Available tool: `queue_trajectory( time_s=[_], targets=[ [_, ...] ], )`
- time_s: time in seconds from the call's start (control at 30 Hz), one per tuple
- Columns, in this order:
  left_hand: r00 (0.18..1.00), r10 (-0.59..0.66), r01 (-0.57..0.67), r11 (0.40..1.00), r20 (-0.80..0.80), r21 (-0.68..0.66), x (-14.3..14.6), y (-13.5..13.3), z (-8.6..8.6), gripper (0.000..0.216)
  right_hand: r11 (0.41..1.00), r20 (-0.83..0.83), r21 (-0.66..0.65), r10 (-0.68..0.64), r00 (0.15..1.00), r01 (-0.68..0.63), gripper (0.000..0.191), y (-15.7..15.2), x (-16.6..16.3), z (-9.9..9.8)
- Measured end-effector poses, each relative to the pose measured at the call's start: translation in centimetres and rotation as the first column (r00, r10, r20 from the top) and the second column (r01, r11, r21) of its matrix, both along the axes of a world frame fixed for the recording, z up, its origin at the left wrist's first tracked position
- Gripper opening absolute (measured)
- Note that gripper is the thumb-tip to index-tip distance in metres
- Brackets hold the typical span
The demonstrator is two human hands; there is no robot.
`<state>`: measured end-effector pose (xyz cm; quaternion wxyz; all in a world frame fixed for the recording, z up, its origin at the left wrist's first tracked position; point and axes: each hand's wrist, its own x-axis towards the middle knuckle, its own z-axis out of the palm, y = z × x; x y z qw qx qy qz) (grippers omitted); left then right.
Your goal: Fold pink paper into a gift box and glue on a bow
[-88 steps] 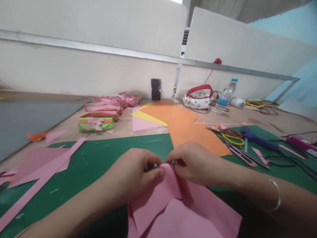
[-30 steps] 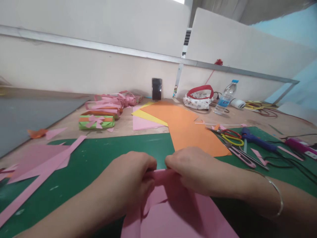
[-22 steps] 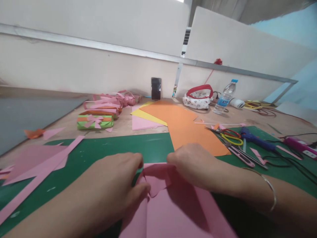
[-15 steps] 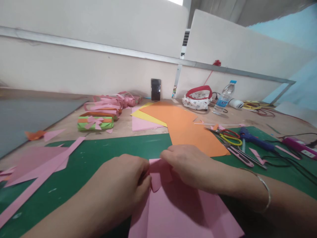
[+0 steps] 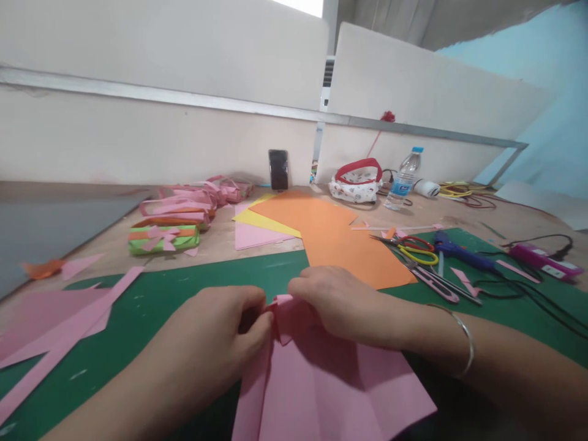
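Note:
A sheet of pink paper (image 5: pixel 331 392) with crease lines lies in front of me, its far end folded over into a small flap. My left hand (image 5: pixel 229 331) pinches the left corner of that fold between thumb and index finger. Across the fold's top, my right hand (image 5: pixel 335 303) is closed on the paper, its fingertips partly hidden behind the flap; a bracelet circles that wrist. Beneath the paper is a green cutting mat (image 5: pixel 174 312). An orange sheet (image 5: pixel 331 239) lies just beyond my hands.
Scissors (image 5: pixel 416 248), a pink cutter (image 5: pixel 436 283) and a blue glue gun (image 5: pixel 463 252) lie at right. A water bottle (image 5: pixel 403 180), pouch (image 5: pixel 354 187) and phone (image 5: pixel 278 169) stand behind. Pink scraps (image 5: pixel 55 318) and a green paper box (image 5: pixel 163 241) are at left.
My left hand's fingers have shifted to the fold's left corner, pinching it to a point. The whole view has swung slightly right.

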<state>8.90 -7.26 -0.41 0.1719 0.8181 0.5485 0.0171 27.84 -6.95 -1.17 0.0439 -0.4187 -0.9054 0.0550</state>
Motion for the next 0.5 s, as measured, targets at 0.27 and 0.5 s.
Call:
queue_trajectory(
  time_s=[0.27,0.5],
  targets=[
    [0.998,0.034,-0.033,0.999,-0.045,0.020,1.1,0.4,-0.1,0.023,0.991,0.041,-0.133,0.020,0.999,-0.015,0.016,0.0,-0.6,0.6],
    [0.999,0.013,-0.012,1.000,0.052,-0.005,1.8,-0.1,0.0,0.026,0.997,0.024,-0.066,-0.037,0.999,0.039,0.009,-0.1,-0.8,1.1]
  ],
)
